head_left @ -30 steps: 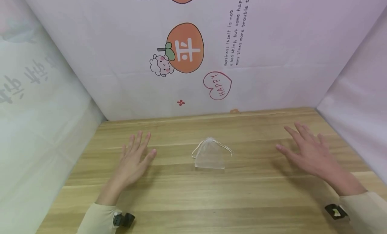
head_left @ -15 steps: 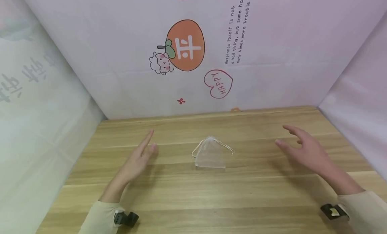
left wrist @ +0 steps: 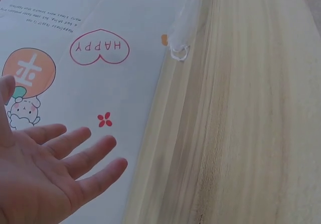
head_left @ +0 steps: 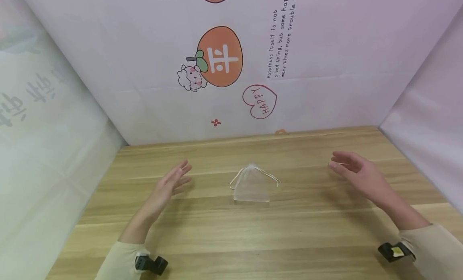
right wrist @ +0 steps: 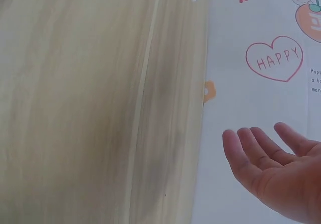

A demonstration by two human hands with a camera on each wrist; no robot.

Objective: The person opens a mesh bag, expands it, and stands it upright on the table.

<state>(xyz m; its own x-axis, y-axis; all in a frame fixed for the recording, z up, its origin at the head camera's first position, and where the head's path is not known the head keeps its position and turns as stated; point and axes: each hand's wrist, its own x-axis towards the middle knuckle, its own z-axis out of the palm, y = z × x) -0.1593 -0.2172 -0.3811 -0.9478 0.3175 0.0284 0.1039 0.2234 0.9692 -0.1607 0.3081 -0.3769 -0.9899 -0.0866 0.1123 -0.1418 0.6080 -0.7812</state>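
A small sheer white drawstring pouch (head_left: 251,187) lies flat in the middle of the wooden table, its gathered neck pointing to the back and its cord loops spread to both sides. To the left of it, my left hand (head_left: 163,191) hovers over the table with palm turned inward, holding nothing. My right hand (head_left: 365,177) is held off to the right, fingers gently bent and nothing in them. In the left wrist view, the fingers (left wrist: 90,156) are spread and relaxed. The right wrist view shows loosely bent fingers (right wrist: 261,153) and just a corner of the pouch.
The wooden table (head_left: 253,235) reaches back to a white printed cloth (head_left: 155,103) hanging upright behind it. Plain-looking cloth walls stand at left and right. A black wrist camera (head_left: 151,264) is strapped at the left sleeve, another (head_left: 394,252) at the right.
Both hands have rolled from palms down to palms facing inward, and the fingers have drawn closer together. The pouch has stayed in place.
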